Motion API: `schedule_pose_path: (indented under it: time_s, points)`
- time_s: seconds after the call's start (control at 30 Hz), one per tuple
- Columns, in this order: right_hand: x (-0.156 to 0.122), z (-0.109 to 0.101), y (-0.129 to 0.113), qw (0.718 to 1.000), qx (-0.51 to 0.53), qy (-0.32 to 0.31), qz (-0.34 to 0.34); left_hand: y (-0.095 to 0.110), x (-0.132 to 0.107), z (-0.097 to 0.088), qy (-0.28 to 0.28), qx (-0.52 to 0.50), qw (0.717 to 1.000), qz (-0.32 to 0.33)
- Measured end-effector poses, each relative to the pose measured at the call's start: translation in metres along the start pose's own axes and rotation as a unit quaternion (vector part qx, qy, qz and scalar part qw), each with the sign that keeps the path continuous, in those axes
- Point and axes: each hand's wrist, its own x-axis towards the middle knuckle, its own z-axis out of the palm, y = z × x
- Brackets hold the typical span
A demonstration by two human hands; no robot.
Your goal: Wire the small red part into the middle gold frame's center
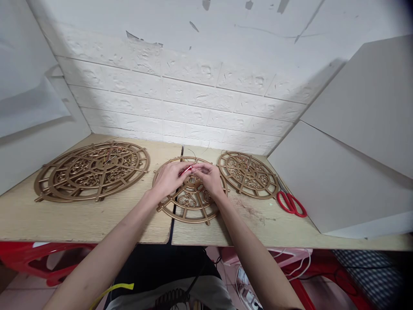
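Note:
Both hands meet over a round, gold-coloured openwork lattice panel lying flat at the middle of the table. My left hand is closed, its thumb and fingers pinching a small, slim red piece with a white or shiny edge. Right against it, my right hand is also closed, fingertips pressed together close to the piece's end. What lies between the right fingertips is too small to name. Thin wires curl up behind the hands. The hands and wrists cover part of the panel.
To the left lies a stack of similar gold panels with red wires on top. Another gold panel lies to the right, beside red-handled scissors. White boards stand at both sides, and a white brick-patterned wall rises behind.

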Motion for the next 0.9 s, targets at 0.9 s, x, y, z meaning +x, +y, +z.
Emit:
schedule_pose_path:
  time_s: [0.9]
  points:
    - [0.0009, -0.0008, 0.0040, 1.000, 0.002, -0.002, 0.001, 0.0075, -0.0014, -0.0045, -0.009, 0.016, 1.000, -0.011]
